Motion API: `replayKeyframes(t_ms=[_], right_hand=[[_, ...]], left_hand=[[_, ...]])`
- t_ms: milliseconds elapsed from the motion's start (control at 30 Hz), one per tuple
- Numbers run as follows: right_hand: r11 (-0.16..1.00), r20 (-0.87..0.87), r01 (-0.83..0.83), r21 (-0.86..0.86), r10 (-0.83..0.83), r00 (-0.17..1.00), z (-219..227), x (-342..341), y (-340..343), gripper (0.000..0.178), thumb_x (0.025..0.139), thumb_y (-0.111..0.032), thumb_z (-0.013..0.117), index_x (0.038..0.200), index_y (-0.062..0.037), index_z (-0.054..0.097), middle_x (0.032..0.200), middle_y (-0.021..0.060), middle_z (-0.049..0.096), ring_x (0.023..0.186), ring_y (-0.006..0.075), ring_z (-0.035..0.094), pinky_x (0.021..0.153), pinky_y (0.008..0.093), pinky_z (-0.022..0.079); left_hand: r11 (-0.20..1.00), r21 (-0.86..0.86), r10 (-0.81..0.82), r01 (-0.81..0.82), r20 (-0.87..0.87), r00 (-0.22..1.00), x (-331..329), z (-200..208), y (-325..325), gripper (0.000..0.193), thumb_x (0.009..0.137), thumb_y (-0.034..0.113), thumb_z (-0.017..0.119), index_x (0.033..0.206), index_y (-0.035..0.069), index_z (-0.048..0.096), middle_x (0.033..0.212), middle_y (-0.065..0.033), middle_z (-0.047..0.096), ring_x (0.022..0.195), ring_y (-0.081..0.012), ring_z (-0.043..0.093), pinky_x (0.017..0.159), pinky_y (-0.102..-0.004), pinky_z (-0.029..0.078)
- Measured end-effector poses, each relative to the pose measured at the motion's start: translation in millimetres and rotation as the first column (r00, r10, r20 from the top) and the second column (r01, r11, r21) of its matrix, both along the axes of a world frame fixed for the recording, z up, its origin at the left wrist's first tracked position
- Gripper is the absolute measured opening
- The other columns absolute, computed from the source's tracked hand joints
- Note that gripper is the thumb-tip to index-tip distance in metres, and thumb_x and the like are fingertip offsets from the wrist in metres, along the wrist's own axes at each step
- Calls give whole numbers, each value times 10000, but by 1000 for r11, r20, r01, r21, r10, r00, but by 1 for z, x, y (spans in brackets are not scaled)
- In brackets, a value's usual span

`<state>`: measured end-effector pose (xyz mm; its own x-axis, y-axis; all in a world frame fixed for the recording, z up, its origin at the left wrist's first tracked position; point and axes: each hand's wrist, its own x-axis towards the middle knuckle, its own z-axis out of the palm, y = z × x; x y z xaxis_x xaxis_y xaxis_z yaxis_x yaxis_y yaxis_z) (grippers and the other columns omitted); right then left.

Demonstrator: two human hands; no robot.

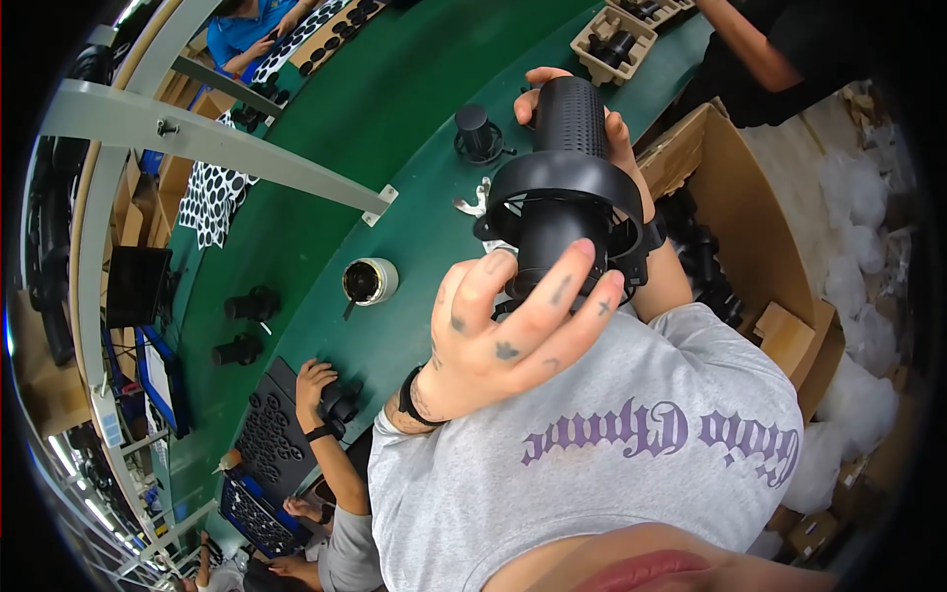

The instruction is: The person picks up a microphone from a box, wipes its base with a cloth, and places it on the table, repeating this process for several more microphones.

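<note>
In front of my chest is a black microphone (570, 111) with a perforated grille, set in a black ring-shaped mount (567, 178). My right hand (619, 148) wraps round the grille from behind, with fingertips showing on both sides. The tattooed fingers of my left hand (513, 331) curl against the lower body of the microphone and mount; part of their contact is hidden. On the green bench beyond, a second black microphone (475, 133) stands in a similar mount. A small silvery metal piece (473, 200) lies near it, partly behind my held microphone.
An open jar (370, 281) with dark contents stands on the green bench (326, 316). At my right, a cardboard box (755, 217) holds several black parts. A pulp tray (614, 44) sits at the far end. A co-worker's hand (316, 385) is near another black part; a metal frame (227, 148) crosses the left.
</note>
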<state>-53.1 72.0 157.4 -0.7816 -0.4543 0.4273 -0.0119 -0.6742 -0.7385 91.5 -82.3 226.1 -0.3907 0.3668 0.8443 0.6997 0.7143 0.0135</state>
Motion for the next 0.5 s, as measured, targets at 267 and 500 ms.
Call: replayKeyframes(t_ms=[267, 500], right_hand=[[1000, 31, -15, -15, 15, 999, -5, 0, -2, 871, 752, -622, 625, 1282, 26, 384, 1063, 151, 568, 919, 161, 596, 779, 253, 512], [988, 45, -33, -153, 40, 998, -11, -3, -2, 782, 753, -563, 623, 1262, -15, 397, 1051, 164, 526, 881, 160, 578, 728, 241, 521]], left_hand=[[993, -77, -88, 86, -28, 996, -4, -1, 0, 418, 599, 95, 736, 977, 259, 668, 1093, 7, 600, 930, -238, 439, 620, -289, 418], [995, 75, -75, 65, 138, 988, 0, 0, 10, 532, 528, 64, 774, 1026, 223, 675, 1029, -69, 485, 960, -269, 504, 761, -338, 477]])
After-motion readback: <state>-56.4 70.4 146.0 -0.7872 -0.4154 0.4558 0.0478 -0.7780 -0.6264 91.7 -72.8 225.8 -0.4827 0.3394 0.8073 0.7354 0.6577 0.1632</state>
